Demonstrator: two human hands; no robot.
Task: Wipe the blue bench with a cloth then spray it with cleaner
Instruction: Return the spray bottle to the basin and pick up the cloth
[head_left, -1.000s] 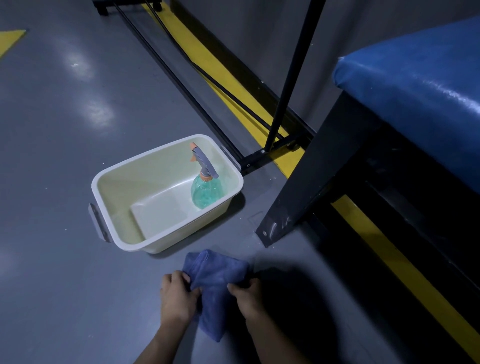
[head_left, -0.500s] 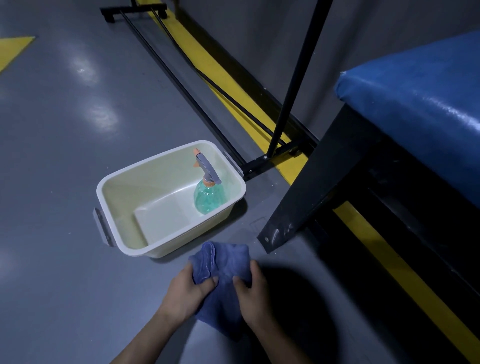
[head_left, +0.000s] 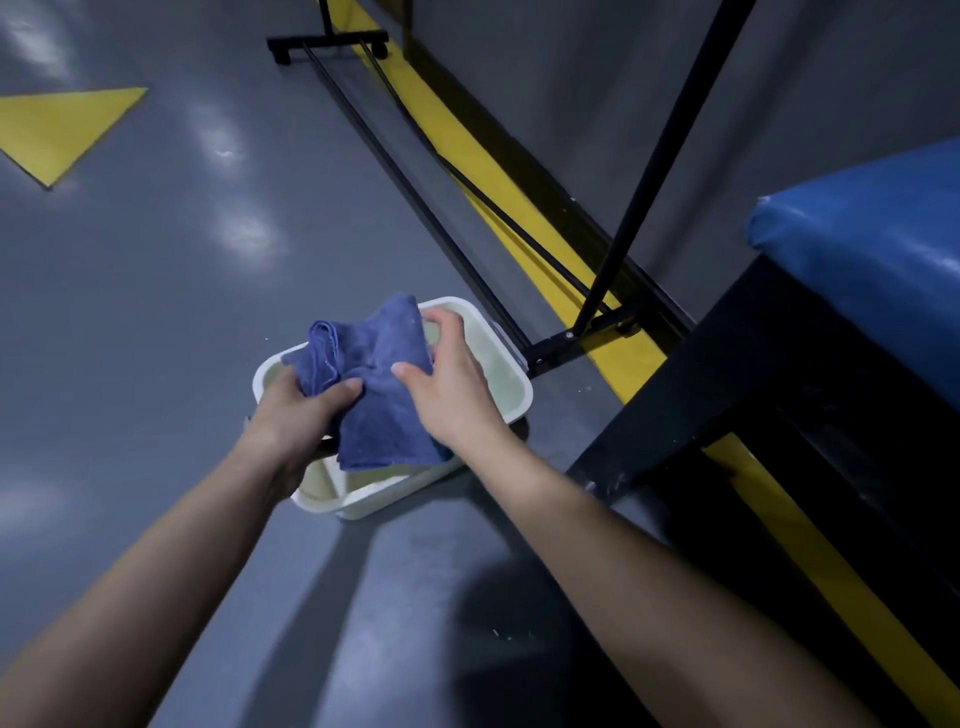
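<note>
Head view: both hands, left hand (head_left: 298, 410) and right hand (head_left: 452, 387), fingers closed on a bunched blue cloth (head_left: 371, 384), are holding it over a white tub (head_left: 511, 376) on the floor. The blue desk (head_left: 872, 260) is sitting far right (unwiped). Loose folds risk slipping free and dropping into the tub.

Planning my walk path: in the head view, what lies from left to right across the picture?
Yellow triangle → left hand → blue cloth → right hand → black stand foot → blue bench.
</note>
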